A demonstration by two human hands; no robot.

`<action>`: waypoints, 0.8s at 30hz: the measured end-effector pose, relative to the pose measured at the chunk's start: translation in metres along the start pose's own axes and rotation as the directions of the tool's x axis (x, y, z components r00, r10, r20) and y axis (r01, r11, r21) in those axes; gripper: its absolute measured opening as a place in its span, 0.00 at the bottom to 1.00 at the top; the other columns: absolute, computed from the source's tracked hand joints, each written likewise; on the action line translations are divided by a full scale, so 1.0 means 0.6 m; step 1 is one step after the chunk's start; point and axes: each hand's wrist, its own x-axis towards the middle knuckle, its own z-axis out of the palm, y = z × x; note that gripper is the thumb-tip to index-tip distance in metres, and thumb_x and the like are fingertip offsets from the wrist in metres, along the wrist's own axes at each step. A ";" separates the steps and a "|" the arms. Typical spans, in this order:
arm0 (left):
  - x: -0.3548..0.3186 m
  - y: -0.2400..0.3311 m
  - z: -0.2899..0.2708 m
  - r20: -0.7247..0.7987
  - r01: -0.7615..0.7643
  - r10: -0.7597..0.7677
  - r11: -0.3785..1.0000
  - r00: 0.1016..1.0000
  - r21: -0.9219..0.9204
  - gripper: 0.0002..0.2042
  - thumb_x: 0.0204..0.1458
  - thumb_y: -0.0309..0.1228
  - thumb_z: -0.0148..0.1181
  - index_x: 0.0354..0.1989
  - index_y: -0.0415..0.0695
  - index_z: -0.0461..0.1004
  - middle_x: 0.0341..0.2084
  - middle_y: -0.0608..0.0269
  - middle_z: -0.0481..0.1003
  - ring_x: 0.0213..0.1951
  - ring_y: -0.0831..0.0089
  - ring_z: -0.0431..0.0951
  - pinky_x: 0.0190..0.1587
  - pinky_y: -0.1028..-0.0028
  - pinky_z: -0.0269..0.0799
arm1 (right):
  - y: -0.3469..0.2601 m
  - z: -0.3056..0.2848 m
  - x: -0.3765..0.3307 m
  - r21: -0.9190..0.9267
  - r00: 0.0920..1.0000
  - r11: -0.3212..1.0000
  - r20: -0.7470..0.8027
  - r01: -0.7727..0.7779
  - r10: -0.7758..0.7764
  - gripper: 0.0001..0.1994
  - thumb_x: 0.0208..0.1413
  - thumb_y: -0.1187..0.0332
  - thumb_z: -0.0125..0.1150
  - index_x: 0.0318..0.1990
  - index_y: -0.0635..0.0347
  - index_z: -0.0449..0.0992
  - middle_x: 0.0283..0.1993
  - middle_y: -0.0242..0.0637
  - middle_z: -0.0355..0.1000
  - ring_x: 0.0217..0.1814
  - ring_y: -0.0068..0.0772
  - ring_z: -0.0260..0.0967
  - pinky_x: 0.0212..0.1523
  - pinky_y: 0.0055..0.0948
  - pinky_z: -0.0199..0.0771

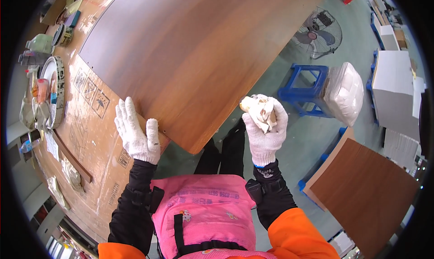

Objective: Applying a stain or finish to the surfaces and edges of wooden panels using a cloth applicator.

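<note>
A large brown wood-grain panel [181, 56] lies across the cardboard-covered table [90, 137], one corner jutting toward me past the table's edge. My left hand [138, 135], in a white knit glove, rests at the panel's near left edge, fingers stretched out and holding nothing. In my gloved right hand [269, 132] is a crumpled white cloth [260, 112], gripped between thumb and fingers. The cloth is at the panel's right edge; whether it touches the surface I cannot tell.
On the table's left are a round tray [56, 92], a tin [63, 35] and a rag [71, 173]. To the right stand a floor fan [318, 35], a blue stool [303, 87] with a wrapped white bundle [344, 94], and stacked brown panels [366, 191].
</note>
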 end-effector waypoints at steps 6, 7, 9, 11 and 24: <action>0.000 0.005 -0.001 -0.004 -0.005 0.005 1.000 1.000 0.005 0.38 0.57 0.38 0.62 0.76 0.43 0.56 0.74 0.41 0.55 0.76 0.45 0.51 0.76 0.49 0.40 | -0.019 0.006 -0.048 -0.218 0.996 0.976 0.094 0.025 -0.004 0.29 0.43 0.78 0.79 0.55 0.61 0.74 0.52 0.40 0.76 0.52 0.34 0.77 0.52 0.30 0.77; 0.001 0.004 -0.001 0.006 -0.003 0.003 1.000 1.000 0.017 0.38 0.57 0.38 0.62 0.76 0.43 0.56 0.74 0.41 0.55 0.76 0.45 0.51 0.76 0.49 0.40 | -0.029 0.009 -0.065 -0.190 0.989 0.981 0.145 0.036 -0.008 0.29 0.42 0.79 0.78 0.55 0.60 0.75 0.51 0.41 0.76 0.51 0.36 0.77 0.51 0.30 0.77; 0.002 0.003 0.000 0.006 -0.013 0.013 0.999 1.000 0.034 0.37 0.58 0.39 0.62 0.76 0.44 0.56 0.74 0.40 0.55 0.76 0.44 0.52 0.76 0.49 0.41 | -0.056 0.027 -0.109 -0.006 0.968 0.999 0.247 0.040 -0.037 0.30 0.41 0.80 0.77 0.56 0.59 0.74 0.50 0.43 0.76 0.50 0.39 0.78 0.49 0.31 0.78; 0.002 0.003 0.000 0.006 -0.014 0.014 0.999 1.000 0.033 0.37 0.58 0.39 0.61 0.76 0.44 0.56 0.74 0.40 0.55 0.76 0.44 0.52 0.76 0.49 0.41 | -0.087 0.035 -0.151 0.073 0.909 0.997 0.413 0.027 -0.055 0.28 0.45 0.83 0.72 0.56 0.59 0.73 0.53 0.46 0.74 0.49 0.37 0.77 0.48 0.32 0.79; 0.002 0.010 -0.004 0.003 -0.027 0.027 0.999 1.000 0.045 0.33 0.64 0.39 0.55 0.75 0.41 0.56 0.73 0.40 0.57 0.74 0.43 0.52 0.75 0.52 0.46 | -0.023 0.014 -0.020 -0.117 1.000 0.993 -0.022 -0.006 0.004 0.30 0.48 0.82 0.76 0.59 0.65 0.69 0.53 0.43 0.76 0.52 0.34 0.78 0.52 0.32 0.81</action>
